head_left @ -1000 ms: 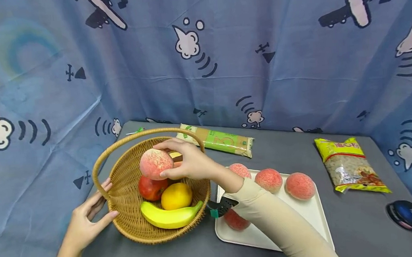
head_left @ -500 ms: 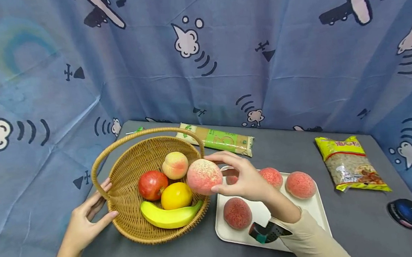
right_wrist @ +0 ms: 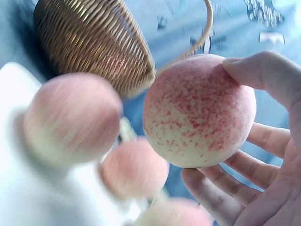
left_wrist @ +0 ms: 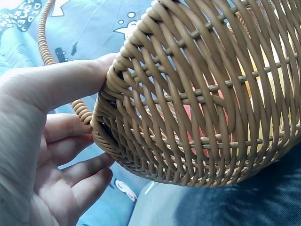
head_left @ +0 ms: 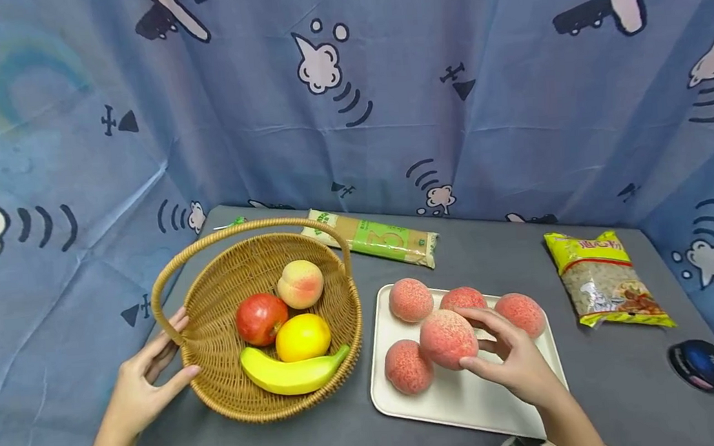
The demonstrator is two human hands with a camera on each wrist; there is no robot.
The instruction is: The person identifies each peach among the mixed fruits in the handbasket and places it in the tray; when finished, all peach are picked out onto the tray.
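Observation:
My right hand (head_left: pixel 519 361) grips a speckled pink peach (head_left: pixel 448 339) between thumb and fingers, over the white tray (head_left: pixel 470 415). In the right wrist view that peach (right_wrist: pixel 200 110) appears large and sharp. Around it on the tray are other pink peaches: one at back left (head_left: pixel 411 300), one at front left (head_left: pixel 408 366), one behind (head_left: pixel 464 298), and one at right (head_left: pixel 521 314). At the left, my left hand (head_left: pixel 141 393) holds the side of a wicker basket (head_left: pixel 219 391), its thumb on the rim in the left wrist view (left_wrist: pixel 106 66).
Inside the basket lie a yellowish peach (head_left: pixel 300 283), a red apple-like fruit (head_left: pixel 261 319), a yellow lemon-like fruit (head_left: pixel 303 337) and a banana (head_left: pixel 295 371). Behind are a long green-and-tan packet (head_left: pixel 373 239), a yellow bag (head_left: pixel 608 280) and a dark round case (head_left: pixel 705 364).
My right hand has carried the pink peach from above the basket rightward to above the tray. My left hand has stayed at the basket's side.

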